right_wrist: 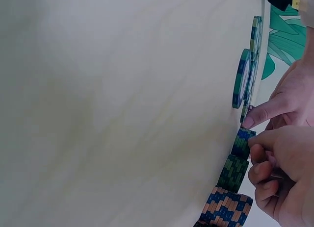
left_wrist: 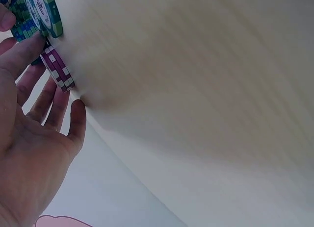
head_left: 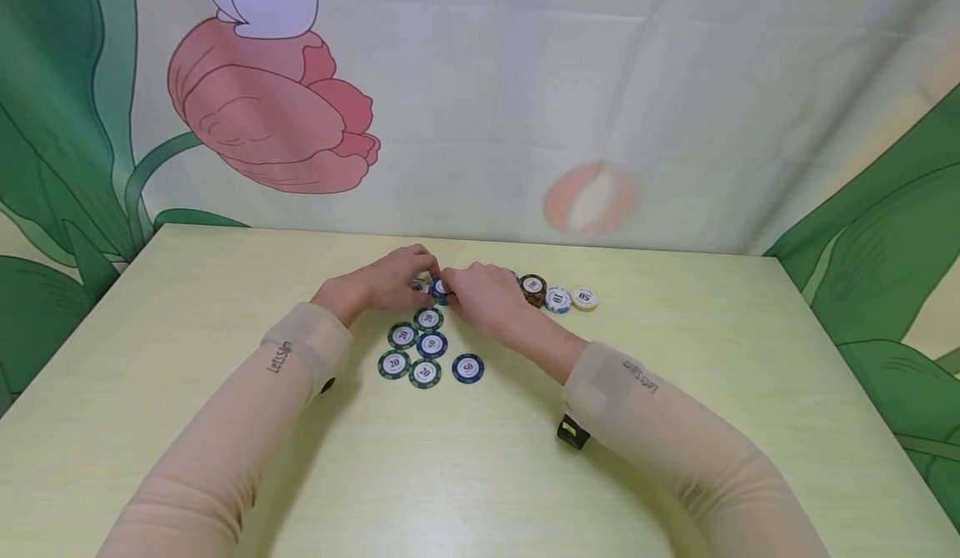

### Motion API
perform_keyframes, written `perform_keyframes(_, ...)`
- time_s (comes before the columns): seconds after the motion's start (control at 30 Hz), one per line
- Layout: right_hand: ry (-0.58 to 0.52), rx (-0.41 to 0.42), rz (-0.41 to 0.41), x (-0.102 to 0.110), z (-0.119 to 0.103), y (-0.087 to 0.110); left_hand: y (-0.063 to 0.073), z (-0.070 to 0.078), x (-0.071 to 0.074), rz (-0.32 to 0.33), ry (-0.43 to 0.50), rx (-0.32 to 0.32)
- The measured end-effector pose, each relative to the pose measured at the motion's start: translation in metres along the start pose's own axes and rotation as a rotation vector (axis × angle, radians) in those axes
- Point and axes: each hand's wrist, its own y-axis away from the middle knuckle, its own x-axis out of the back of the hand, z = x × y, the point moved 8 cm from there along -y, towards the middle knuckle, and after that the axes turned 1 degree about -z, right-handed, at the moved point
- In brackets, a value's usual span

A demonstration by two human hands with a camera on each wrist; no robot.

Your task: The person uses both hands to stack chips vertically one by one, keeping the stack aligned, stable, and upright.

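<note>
Both hands meet at a short stack of blue poker chips (head_left: 440, 290) near the back of the table. From the left side, my left hand (head_left: 393, 279) holds this stack with its thumb (right_wrist: 257, 116) at the edge. My right hand (head_left: 491, 296) pinches at the same stack from the other side, its remaining fingers (right_wrist: 267, 185) curled under. Purple-and-white chips (left_wrist: 58, 70) stand beside the left fingers. Behind the right hand, green chips (right_wrist: 233, 173) and an orange-and-blue stack (right_wrist: 226, 206) continue the row, mostly hidden in the head view.
In front of the hands lie several loose green 20 chips (head_left: 425, 373) and blue 50 chips (head_left: 468, 368). Rightward in the row are a dark stack (head_left: 533, 289), a light-blue 10 chip (head_left: 557, 299) and a yellow chip (head_left: 584, 298). A printed curtain (head_left: 480, 125) hangs behind.
</note>
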Motion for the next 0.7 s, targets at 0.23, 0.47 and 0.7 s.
perform_keyframes(0.23, -0.009, 0.012, -0.065, 0.001, 0.003, 0.014, -0.001, 0.001, 0.001, 0.003, 0.009, 0.014)
perform_keyframes(0.47, -0.087, 0.027, -0.213, -0.003, 0.005, 0.036, -0.001, 0.001, 0.000, -0.010, -0.005, 0.017)
perform_keyframes(0.7, -0.084, 0.074, -0.273, -0.007, 0.010, 0.048, -0.002, -0.001, -0.001, -0.017, -0.021, 0.020)
